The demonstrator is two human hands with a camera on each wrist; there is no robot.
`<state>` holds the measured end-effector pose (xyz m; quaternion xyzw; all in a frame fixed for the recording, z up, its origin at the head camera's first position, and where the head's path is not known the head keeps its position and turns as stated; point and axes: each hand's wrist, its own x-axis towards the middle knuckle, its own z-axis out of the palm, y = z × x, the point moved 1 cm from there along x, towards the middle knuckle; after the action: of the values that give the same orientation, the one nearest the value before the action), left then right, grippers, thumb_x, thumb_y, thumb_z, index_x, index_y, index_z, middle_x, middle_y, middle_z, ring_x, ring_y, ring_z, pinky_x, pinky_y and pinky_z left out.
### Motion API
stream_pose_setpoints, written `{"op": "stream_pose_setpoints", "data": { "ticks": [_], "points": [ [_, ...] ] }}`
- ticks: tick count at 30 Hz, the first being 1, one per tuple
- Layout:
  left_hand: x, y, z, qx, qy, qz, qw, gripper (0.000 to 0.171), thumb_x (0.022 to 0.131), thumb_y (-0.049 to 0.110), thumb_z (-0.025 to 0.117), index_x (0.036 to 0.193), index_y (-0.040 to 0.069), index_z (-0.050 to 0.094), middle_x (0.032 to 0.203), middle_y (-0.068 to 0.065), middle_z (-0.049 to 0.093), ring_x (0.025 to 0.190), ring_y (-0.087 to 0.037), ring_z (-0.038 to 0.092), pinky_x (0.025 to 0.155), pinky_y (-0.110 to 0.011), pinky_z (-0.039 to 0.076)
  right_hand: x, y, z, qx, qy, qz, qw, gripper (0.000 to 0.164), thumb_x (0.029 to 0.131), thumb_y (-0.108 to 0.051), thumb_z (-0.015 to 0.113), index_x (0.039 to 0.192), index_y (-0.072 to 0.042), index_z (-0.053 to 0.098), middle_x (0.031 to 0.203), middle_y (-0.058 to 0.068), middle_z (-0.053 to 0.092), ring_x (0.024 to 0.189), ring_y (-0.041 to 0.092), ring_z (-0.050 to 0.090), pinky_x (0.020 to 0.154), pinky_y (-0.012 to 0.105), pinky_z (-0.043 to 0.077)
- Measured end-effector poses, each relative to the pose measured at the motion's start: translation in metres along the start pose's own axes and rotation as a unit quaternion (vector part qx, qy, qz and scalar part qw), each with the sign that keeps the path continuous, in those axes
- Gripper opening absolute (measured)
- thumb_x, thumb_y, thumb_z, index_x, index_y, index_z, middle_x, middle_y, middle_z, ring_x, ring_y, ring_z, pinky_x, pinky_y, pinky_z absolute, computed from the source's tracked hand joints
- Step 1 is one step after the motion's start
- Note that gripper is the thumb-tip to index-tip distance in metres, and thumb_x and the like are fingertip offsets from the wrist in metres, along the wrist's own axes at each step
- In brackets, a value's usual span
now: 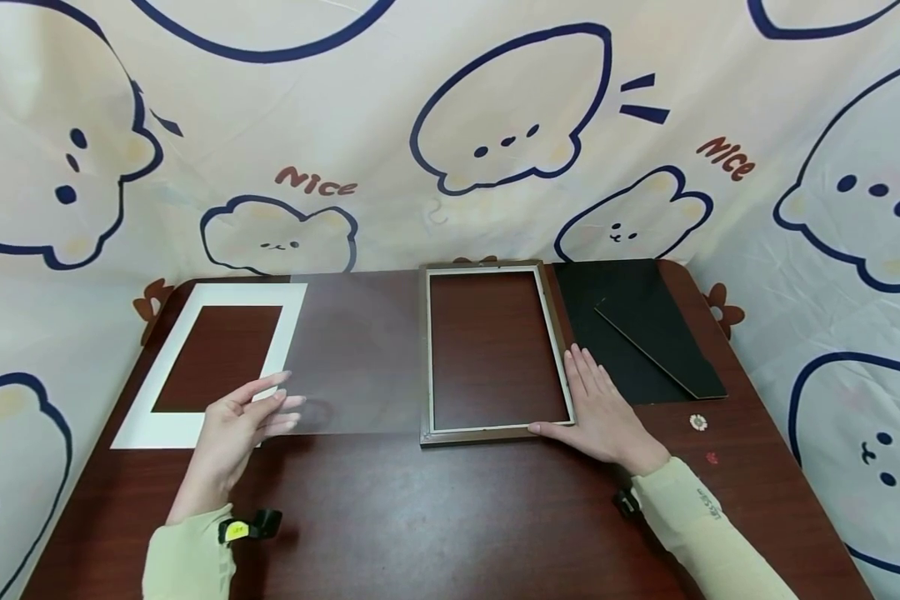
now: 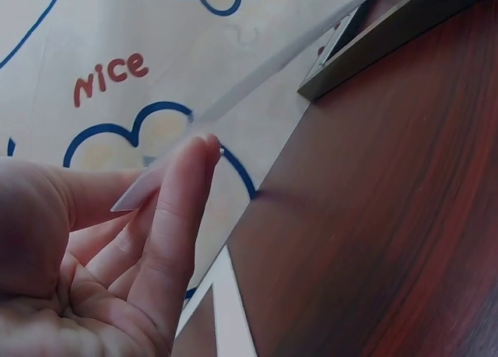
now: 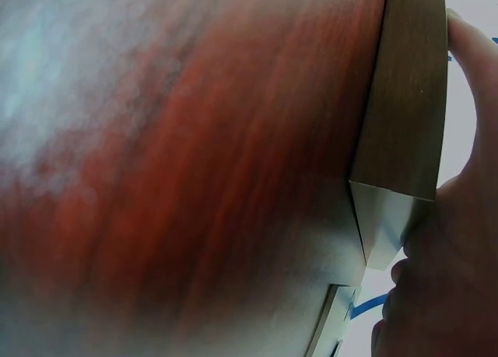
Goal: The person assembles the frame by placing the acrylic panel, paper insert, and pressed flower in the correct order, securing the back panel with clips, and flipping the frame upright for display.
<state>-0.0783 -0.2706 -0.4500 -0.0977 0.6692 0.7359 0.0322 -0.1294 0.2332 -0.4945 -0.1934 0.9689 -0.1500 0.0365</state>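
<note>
Grey-tinged and see-through, the thin sheet [image 1: 360, 354] spans the space just left of the frame [image 1: 472, 436], an edge of it pinched in the fingers of my left hand [image 1: 240, 421]. My right hand [image 1: 607, 421] rests unclenched, straight fingers and spread thumb at the frame's near right corner. Bronze-brown bars with a pale inner lip make up the frame, dark tabletop [image 1: 390, 517] showing through its opening. Farther left of the frame lies a white mat [image 1: 157, 431], and right of it a black backing board [image 1: 615, 292]
</note>
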Motion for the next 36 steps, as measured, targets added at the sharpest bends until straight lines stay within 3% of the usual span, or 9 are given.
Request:
{"op": "stream_pose_setpoints", "data": {
  "ticks": [14,26,36],
  "points": [
    [0.012,-0.010,0.033,0.009,-0.004,-0.025,0.9996,0.043,0.103,0.008,0.062,0.142,-0.005,0.053,0.098,-0.008,0.077,0.081,-0.020,0.076,0.077,-0.033,0.059,0.000,0.000,0.000,0.001,0.003,-0.004,1.000,0.124,0.083,-0.081,0.059,0.161,0.003,0.011,0.168,0.021,0.009,0.154,0.035,0.004,0.120,0.056,0.014],
    [0.021,-0.022,0.059,0.007,-0.011,-0.022,0.9997,0.041,0.104,0.006,0.059,0.143,-0.004,0.053,0.102,-0.012,0.076,0.080,-0.021,0.076,0.077,-0.034,0.060,0.000,0.000,-0.001,-0.007,-0.030,0.018,0.999,0.129,0.080,-0.088,0.051,0.162,-0.001,0.004,0.169,0.016,0.001,0.154,0.030,-0.004,0.121,0.053,0.009],
    [0.023,-0.025,0.076,-0.009,-0.019,-0.024,0.9995,0.039,0.104,0.004,0.059,0.141,-0.004,0.055,0.103,-0.016,0.075,0.081,-0.025,0.076,0.078,-0.038,0.060,0.000,0.001,0.000,-0.010,-0.029,0.017,0.999,0.129,0.080,-0.089,0.050,0.162,-0.001,0.003,0.169,0.015,0.000,0.154,0.030,-0.004,0.121,0.053,0.010]
  ]
}}
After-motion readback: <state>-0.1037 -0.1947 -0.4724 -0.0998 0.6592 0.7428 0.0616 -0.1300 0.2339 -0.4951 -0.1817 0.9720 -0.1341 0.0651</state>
